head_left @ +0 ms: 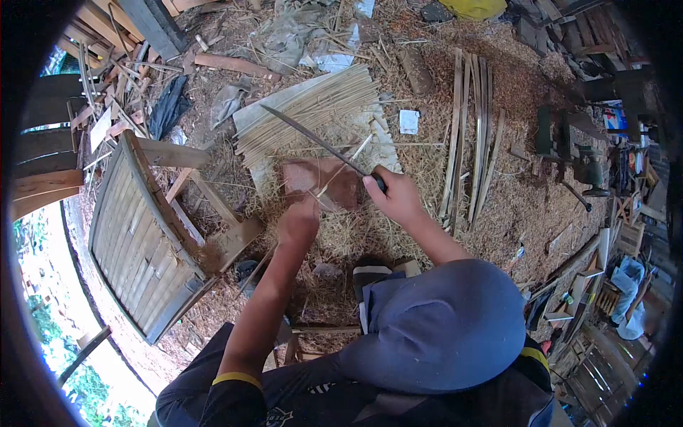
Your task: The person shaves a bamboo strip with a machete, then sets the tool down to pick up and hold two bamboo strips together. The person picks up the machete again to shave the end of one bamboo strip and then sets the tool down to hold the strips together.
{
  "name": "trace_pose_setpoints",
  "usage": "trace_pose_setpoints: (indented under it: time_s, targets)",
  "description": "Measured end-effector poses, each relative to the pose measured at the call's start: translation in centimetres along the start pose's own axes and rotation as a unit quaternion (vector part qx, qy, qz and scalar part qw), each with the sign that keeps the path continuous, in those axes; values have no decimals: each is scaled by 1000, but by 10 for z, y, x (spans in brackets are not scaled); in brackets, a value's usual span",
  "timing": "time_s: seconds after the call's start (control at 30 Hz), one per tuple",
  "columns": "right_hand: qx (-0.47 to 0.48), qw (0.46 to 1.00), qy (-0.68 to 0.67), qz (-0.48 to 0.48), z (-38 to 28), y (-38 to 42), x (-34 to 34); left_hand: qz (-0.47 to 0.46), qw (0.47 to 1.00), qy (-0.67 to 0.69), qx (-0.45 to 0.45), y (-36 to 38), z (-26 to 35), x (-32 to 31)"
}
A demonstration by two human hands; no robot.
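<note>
My right hand [396,196] is wrapped round the dark handle of a long knife [313,135]. Its blade points away to the upper left, over a sheet strewn with shavings. In my closed left hand [302,217] is a thin, pale strip of bamboo or wood [363,146], which runs up to the right and crosses the blade. Whether the edge bites into the strip cannot be made out. Below both hands lies a flat reddish slab [299,178]. Many narrow strips [313,110] lie side by side on the pale sheet [245,117] beyond it.
Long slats [466,135] lie on the shaving-covered ground to the right. A slatted wooden piece [139,242] leans at the left, beside loose boards. A bench vise [587,167] stands at the far right. A white paper [409,122] lies near the sheet.
</note>
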State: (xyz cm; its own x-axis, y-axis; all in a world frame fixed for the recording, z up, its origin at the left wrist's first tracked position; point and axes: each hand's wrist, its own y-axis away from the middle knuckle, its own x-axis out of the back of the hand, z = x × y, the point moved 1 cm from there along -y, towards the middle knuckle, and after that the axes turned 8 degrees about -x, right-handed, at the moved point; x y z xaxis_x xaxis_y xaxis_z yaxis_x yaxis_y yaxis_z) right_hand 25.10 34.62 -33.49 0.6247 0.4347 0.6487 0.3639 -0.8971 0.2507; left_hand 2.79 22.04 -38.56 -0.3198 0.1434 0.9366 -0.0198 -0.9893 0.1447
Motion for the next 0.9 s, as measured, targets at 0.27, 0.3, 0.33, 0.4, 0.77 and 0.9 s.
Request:
trace_pose_setpoints:
  time_s: [0.27, 0.3, 0.33, 0.4, 0.77, 0.9]
  targets:
    - [-70, 989, 131, -3, 55, -6, -36, 8, 999, -34, -7, -1, -1, -2]
    - [-88, 989, 119, -16, 58, -7, -38, -4, 1000, -22, 8, -3, 1, 2]
    - [-107, 988, 105, -30, 62, -7, -41, -19, 999, -10, 24, -3, 3, 5]
    - [-134, 988, 61, -52, 67, -10, -44, -28, 998, 14, 45, -2, 3, 9]
    - [-115, 990, 7, -82, 56, -4, -21, -22, 995, 68, 73, 7, -6, -5]
    - [-103, 994, 23, -39, 53, 3, -25, -12, 996, 71, 61, 11, -6, -10]
